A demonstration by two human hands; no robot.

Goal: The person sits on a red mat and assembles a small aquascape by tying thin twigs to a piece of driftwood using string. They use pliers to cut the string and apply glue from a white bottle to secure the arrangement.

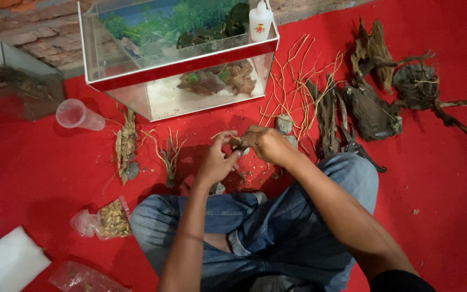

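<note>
We see the left hand (215, 160) and right hand (266, 143) meeting mid-carpet, fingers pinched together on one thin root twig (228, 135). Toward the red carpet's (444, 178) far edge stands one glass tank (179, 54) holding rocks, a white squeeze bottle (260, 20) on its corner. One clear plastic cup (78, 115) lies left of it, and one clear bag of wood chips (109, 219) lies beside our knee.
</note>
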